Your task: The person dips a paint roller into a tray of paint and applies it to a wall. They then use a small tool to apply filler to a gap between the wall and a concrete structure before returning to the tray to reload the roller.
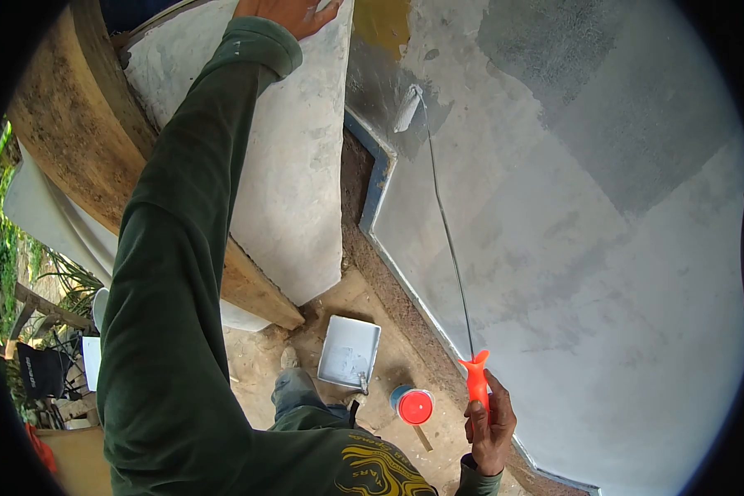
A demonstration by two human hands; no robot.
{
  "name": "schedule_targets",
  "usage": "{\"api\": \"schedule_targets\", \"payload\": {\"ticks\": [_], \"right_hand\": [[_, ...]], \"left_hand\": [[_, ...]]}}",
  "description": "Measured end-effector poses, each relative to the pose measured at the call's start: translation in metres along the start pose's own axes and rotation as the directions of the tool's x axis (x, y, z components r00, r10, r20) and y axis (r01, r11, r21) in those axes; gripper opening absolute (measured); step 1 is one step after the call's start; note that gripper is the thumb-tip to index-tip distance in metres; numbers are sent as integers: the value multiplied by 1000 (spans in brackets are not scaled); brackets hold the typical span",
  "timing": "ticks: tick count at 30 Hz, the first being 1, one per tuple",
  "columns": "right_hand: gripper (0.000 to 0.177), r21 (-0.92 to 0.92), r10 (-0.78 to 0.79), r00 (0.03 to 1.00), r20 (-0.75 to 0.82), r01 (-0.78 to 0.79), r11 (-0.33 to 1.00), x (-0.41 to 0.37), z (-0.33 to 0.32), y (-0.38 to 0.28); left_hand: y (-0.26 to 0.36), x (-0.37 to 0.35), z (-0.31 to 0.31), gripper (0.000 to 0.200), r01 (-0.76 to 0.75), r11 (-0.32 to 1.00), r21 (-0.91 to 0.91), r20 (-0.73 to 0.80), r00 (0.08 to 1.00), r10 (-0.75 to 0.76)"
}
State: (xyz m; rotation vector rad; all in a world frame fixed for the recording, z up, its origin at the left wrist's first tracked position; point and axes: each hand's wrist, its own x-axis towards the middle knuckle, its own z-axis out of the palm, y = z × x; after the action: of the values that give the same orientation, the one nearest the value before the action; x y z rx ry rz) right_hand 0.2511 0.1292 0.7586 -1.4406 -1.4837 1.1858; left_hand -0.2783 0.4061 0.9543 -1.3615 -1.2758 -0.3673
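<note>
My right hand (492, 422) is wrapped round the orange handle of a paint roller (477, 387). Its long thin metal rod reaches up the grey wall (504, 248), and the small white roller head (407, 109) touches the surface beside a dark grey patch. At the top edge, my left hand (289, 12) rests at the upper part of a whitish slab (298, 157), with a digit stretched out. The rest of that hand is cut off by the frame.
On the floor below are a paint tray (350, 347) and a bucket with a red inside or lid (415, 406). A curved wooden beam (83, 107) runs along the left. A dark folding chair (41, 369) and plants (4, 223) stand further off. The wall has a stepped lower edge.
</note>
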Motion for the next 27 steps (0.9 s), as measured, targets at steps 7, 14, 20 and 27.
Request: {"api": "schedule_targets", "payload": {"ticks": [7,14,20,27], "right_hand": [[50,79,-13,1000,-26,15,997,16,8,-21],[52,-15,-24,999,-22,24,1000,34,22,-34],[50,-23,-45,999,-13,45,999,72,46,-46],[47,-13,-85,996,32,85,996,111,73,-60]], "left_hand": [[-2,1,-1,51,-27,999,22,-16,999,27],[-2,-4,16,54,-14,960,279,55,998,-2],[-2,2,-4,52,-32,999,40,2,1000,31],[-2,1,-1,50,-1,1000,-12,-1,1000,1]]}}
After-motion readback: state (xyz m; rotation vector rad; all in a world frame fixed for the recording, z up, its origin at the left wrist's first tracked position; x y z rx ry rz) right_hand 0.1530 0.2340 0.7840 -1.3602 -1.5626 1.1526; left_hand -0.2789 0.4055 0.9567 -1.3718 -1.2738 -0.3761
